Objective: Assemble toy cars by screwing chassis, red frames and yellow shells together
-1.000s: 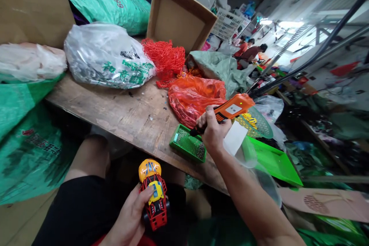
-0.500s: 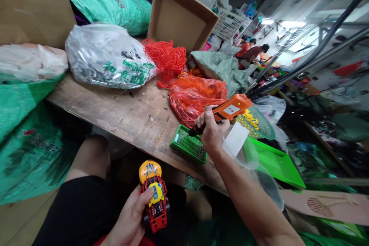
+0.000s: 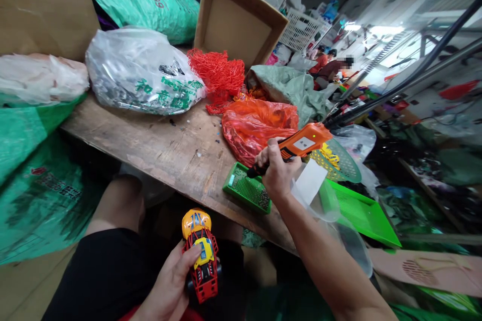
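Observation:
My left hand (image 3: 176, 276) is closed around a toy car (image 3: 204, 256) with a yellow hood and red tube frame, held over my lap below the table edge. The thumb presses on the car's yellow roof. My right hand (image 3: 277, 168) grips an orange and black electric screwdriver (image 3: 301, 141), its dark tip pointing down-left. That tip is over a green perforated tray (image 3: 241, 185) with small screws heaped at its right end; whether it touches them I cannot tell.
Behind the tray lies a red plastic bag (image 3: 259, 123), beside red plastic frames (image 3: 218, 72). A clear bag of parts (image 3: 139, 75) sits farther left. An open cardboard box (image 3: 237, 20) stands at the back. Right of my arm is a bright green tray (image 3: 369, 215). People (image 3: 327, 65) sit far off.
The view has shifted very slightly. Both hands, the toy car and the screwdriver stay in nearly the same places.

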A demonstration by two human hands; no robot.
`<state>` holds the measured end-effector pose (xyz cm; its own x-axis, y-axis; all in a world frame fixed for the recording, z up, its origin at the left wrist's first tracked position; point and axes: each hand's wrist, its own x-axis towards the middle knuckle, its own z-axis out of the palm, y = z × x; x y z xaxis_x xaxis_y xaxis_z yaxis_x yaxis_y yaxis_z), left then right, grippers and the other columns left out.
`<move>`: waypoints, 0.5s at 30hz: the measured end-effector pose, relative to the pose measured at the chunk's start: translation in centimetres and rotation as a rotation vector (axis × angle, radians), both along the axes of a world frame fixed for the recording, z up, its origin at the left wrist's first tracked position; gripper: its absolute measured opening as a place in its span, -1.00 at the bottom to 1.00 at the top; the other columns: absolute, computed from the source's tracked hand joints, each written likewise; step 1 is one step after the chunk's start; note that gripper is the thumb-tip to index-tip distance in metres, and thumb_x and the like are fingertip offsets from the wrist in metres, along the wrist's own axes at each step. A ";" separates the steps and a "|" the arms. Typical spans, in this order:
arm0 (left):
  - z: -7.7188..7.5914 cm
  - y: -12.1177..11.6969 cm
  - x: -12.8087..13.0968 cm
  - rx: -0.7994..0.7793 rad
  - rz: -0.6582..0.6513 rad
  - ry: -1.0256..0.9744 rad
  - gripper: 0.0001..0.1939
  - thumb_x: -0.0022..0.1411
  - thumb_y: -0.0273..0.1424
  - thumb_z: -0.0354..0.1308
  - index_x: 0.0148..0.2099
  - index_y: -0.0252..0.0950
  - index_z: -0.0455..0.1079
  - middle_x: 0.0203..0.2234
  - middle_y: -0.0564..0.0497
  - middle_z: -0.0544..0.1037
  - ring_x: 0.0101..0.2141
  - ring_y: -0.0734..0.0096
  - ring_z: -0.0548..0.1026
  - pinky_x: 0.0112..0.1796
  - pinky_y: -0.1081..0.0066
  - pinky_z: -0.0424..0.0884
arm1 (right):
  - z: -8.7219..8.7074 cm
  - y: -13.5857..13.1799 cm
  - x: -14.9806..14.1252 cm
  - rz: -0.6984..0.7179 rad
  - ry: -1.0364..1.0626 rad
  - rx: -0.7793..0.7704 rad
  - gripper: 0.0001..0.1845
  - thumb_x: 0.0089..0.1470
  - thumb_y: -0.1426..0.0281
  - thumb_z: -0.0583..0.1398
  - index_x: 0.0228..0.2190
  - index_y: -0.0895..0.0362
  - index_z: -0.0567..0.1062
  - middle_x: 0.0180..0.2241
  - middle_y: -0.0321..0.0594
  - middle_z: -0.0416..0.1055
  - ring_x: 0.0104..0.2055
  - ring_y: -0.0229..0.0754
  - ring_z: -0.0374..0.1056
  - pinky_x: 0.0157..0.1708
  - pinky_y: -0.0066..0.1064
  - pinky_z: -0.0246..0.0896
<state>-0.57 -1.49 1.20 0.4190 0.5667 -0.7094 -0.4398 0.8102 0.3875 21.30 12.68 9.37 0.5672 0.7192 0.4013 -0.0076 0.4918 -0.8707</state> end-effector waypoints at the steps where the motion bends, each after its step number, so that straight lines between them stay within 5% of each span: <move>1: 0.0 0.0 0.0 0.004 -0.002 -0.003 -0.47 0.04 -0.13 0.45 -0.03 -0.34 0.50 -0.32 -0.14 0.70 -0.29 0.13 0.65 -0.23 0.25 0.57 | 0.0 0.0 0.0 0.001 -0.004 -0.001 -0.66 0.02 0.22 0.40 -0.39 0.08 0.37 -0.73 -0.59 0.18 -0.75 -0.42 0.06 -0.72 -0.53 0.11; 15: -0.7 0.2 0.3 0.007 -0.007 -0.023 -0.48 0.05 -0.12 0.45 -0.04 -0.31 0.48 -0.30 -0.11 0.68 -0.31 0.19 0.64 -0.25 0.28 0.56 | 3.0 -2.5 -1.2 0.016 -0.099 0.010 -0.66 0.06 0.24 0.40 -0.39 0.07 0.34 -0.72 -0.59 0.13 -0.73 -0.40 0.03 -0.69 -0.51 0.09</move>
